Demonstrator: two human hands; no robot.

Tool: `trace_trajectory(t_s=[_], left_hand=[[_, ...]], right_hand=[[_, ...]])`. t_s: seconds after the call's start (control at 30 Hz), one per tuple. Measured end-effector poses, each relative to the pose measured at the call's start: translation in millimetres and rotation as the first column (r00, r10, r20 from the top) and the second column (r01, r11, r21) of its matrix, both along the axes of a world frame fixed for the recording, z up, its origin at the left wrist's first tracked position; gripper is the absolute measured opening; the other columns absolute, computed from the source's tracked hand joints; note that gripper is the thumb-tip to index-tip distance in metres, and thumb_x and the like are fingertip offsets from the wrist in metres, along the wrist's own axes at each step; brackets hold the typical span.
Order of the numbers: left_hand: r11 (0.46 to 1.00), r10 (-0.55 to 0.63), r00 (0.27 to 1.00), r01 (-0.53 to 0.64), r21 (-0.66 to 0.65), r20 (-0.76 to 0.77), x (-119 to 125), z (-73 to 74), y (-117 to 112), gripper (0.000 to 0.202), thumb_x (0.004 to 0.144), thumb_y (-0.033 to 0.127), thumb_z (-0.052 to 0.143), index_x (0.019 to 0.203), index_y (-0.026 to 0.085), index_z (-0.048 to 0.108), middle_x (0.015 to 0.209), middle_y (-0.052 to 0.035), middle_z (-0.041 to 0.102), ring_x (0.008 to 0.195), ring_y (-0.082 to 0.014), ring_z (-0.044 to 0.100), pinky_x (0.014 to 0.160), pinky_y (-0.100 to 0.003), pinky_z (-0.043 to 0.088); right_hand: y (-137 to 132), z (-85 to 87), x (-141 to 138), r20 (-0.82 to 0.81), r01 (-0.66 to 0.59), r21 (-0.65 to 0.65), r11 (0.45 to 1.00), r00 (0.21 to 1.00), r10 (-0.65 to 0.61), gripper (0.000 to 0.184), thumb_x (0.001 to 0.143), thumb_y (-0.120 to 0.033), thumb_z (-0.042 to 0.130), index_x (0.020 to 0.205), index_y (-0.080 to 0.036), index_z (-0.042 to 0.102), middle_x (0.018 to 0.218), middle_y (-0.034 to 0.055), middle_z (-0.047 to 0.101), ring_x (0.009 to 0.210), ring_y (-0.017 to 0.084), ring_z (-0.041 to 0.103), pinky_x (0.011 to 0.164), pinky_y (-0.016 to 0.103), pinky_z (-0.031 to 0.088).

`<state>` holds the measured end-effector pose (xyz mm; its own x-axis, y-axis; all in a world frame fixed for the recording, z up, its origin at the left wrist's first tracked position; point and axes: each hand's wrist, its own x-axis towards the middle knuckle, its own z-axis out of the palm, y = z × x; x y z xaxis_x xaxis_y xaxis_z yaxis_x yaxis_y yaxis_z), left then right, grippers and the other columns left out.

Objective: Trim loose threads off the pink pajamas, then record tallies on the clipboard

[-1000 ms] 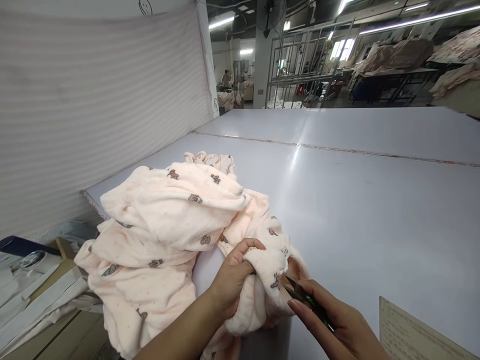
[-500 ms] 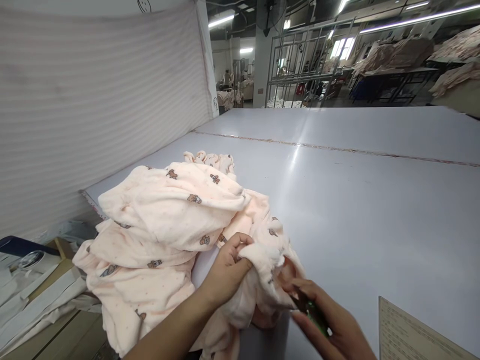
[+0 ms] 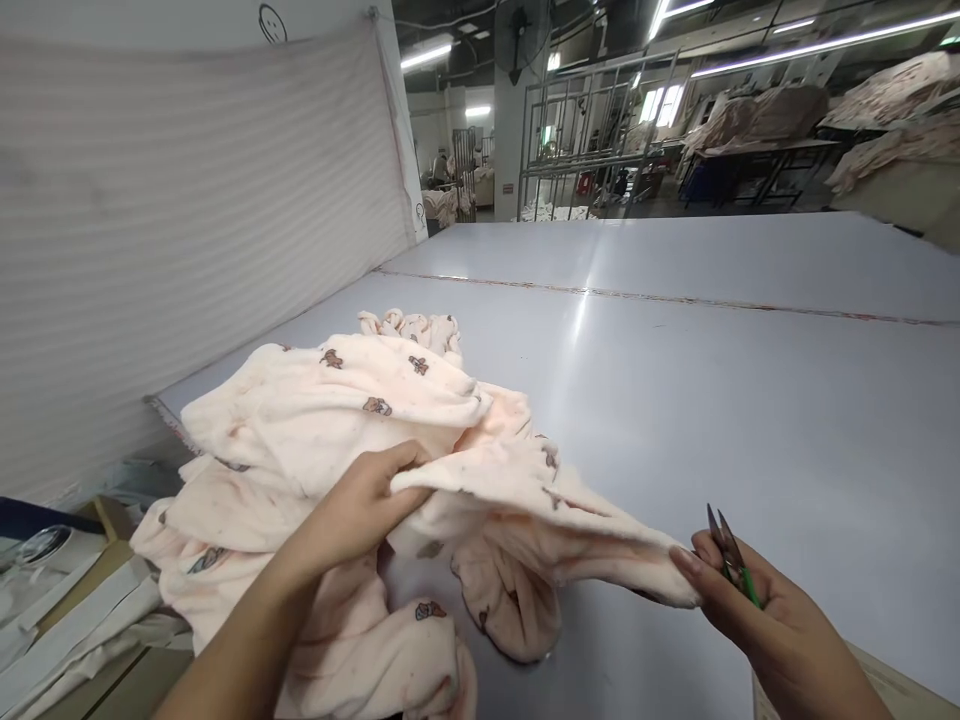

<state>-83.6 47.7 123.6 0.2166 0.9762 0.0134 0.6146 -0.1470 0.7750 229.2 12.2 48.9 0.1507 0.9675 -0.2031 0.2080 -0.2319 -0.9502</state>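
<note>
A pale pink fleece garment (image 3: 517, 480) with small printed animal figures is stretched sideways between my two hands. My left hand (image 3: 375, 500) is closed on its edge near the middle of the view. At the right, my right hand (image 3: 765, 600) pinches the far end of the fabric between thumb and finger. The same hand also holds small thread snips (image 3: 731, 560) with green handles, blades pointing up and slightly parted. A rounded flap of the cloth (image 3: 514, 600) hangs down below the stretched part. More of the bunched fabric (image 3: 315, 390) lies heaped to the left.
The pale table (image 3: 750, 400) stretches away, with a seam line across it. A printed sheet (image 3: 862, 670) lies partly under my right arm. At the left stand a striped curtain (image 3: 202, 200) and a box with white strips (image 3: 82, 610). Metal racks (image 3: 585, 140) stand beyond.
My right hand has moved right, away from inside the cloth, and now pulls its end outward with the snips still held. My left hand has shifted left. The fabric between them is stretched.
</note>
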Motion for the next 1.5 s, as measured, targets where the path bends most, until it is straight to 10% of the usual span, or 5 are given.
trace_trajectory(t_s=[0.2,0.5,0.77,1.33,1.5], left_hand=[[0.911,-0.345,0.841,0.407,-0.067,0.416,93.1,-51.6,3.3,0.049,0.063,0.035,0.072,0.107,0.019,0.057,0.103,-0.0053,0.061,0.093,-0.0235,0.056,0.08,-0.031,0.044],[0.829,0.272,0.504,0.31,-0.466,0.82,89.3,-74.5,17.5,0.041,0.072,0.035,0.069,0.102,0.009,0.06,0.094,-0.0116,0.067,0.088,-0.0221,0.062,0.084,-0.036,0.046],[0.854,0.225,0.576,0.271,-0.443,0.786,92.6,-66.6,9.8,0.035,0.075,0.035,0.067,0.098,0.009,0.063,0.088,-0.0094,0.068,0.083,-0.0192,0.063,0.08,-0.031,0.048],[0.919,0.036,0.696,0.259,-0.297,0.717,92.3,-56.4,4.4,0.032,0.078,0.039,0.061,0.096,0.012,0.061,0.093,-0.0061,0.065,0.092,-0.0206,0.059,0.083,-0.031,0.045],[0.919,0.04,0.708,0.251,-0.305,0.705,100.6,-61.0,1.8,0.032,0.078,0.041,0.06,0.093,0.013,0.062,0.092,-0.0058,0.066,0.092,-0.0212,0.06,0.082,-0.031,0.046]], right_hand=[[-5.8,34.6,-44.5,-0.071,-0.118,0.237,0.964,0.988,0.138,0.029,0.074,-0.047,0.061,0.069,-0.023,0.046,0.064,-0.0023,0.042,0.06,0.012,0.045,0.051,0.018,0.041],[-7.7,2.5,-27.0,0.374,-0.243,0.219,0.945,0.916,0.149,0.028,0.079,-0.05,0.051,0.08,-0.024,0.06,0.071,-0.0018,0.063,0.064,0.014,0.06,0.053,0.015,0.046],[-16.1,-2.4,-43.0,0.566,-0.386,0.191,0.902,0.794,0.22,0.028,0.088,-0.049,0.04,0.081,-0.026,0.055,0.067,-0.0051,0.06,0.053,0.01,0.056,0.049,0.015,0.043],[-18.9,1.2,-48.1,0.907,-0.502,0.399,0.767,0.341,-0.248,0.034,0.092,-0.044,0.03,0.071,-0.023,0.047,0.059,-0.0025,0.055,0.035,0.013,0.045,0.035,0.025,0.023],[-20.0,0.0,-52.6,0.883,-0.459,0.347,0.818,0.454,-0.12,0.031,0.09,-0.044,0.036,0.071,-0.023,0.049,0.061,-0.0015,0.056,0.039,0.013,0.047,0.038,0.025,0.026]])
